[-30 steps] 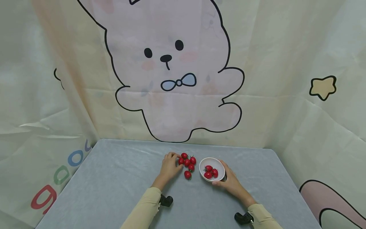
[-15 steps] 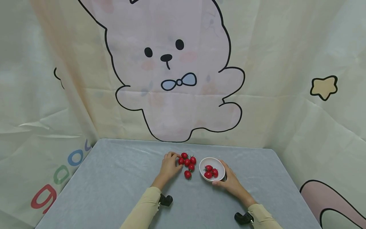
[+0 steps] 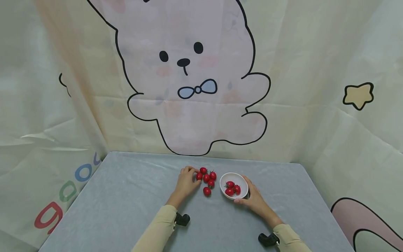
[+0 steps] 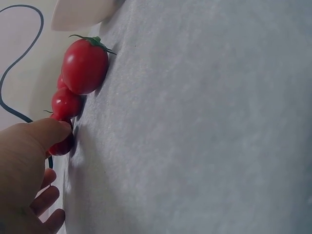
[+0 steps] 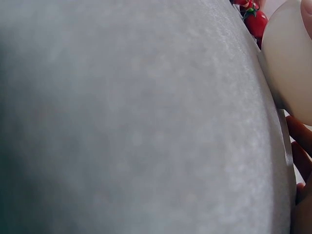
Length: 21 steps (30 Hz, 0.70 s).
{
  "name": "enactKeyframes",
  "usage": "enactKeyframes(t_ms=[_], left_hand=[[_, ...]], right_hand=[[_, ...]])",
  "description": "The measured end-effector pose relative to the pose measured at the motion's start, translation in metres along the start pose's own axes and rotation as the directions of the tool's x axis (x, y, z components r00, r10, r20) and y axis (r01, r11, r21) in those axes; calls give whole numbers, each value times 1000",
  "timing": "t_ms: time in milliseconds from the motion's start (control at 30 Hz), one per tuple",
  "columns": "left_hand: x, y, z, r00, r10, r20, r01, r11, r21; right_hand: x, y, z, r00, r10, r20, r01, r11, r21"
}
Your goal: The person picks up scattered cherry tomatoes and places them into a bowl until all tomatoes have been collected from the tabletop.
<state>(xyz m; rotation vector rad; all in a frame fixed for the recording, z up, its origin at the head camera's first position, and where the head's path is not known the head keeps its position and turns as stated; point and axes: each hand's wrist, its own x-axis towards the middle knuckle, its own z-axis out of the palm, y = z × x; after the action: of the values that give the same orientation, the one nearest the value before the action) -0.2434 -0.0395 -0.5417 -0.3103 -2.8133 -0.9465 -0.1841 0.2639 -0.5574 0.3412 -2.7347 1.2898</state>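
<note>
My left hand (image 3: 185, 183) pinches a red cherry tomato (image 3: 199, 176) at the left side of a small cluster on the cloth. In the left wrist view the thumb lies over that tomato (image 4: 62, 146), with the other fingers loosely bent. Several more tomatoes sit just right of it, the nearest to me being a single tomato (image 3: 206, 191) with a green stem. My right hand (image 3: 255, 202) grips a white bowl (image 3: 237, 177) by its right side, thumb at the near rim. Several tomatoes (image 3: 229, 192) lie in the bowl. The right wrist view catches only part of the bowl's outer wall (image 5: 287, 63).
A grey-blue cloth (image 3: 126, 196) covers the table. Behind it hangs a pale curtain (image 3: 292, 115) printed with a cartoon animal. Each wrist carries a black camera mount, one on the left (image 3: 182, 219) and one on the right (image 3: 268, 240).
</note>
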Motion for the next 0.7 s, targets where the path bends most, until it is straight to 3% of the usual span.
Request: enactKeyframes(t_ms=[700], left_hand=[[1, 2, -6, 1000, -11, -11, 11, 1000, -8]], right_hand=[[0, 0, 0, 1000, 5, -5, -5, 1000, -4]])
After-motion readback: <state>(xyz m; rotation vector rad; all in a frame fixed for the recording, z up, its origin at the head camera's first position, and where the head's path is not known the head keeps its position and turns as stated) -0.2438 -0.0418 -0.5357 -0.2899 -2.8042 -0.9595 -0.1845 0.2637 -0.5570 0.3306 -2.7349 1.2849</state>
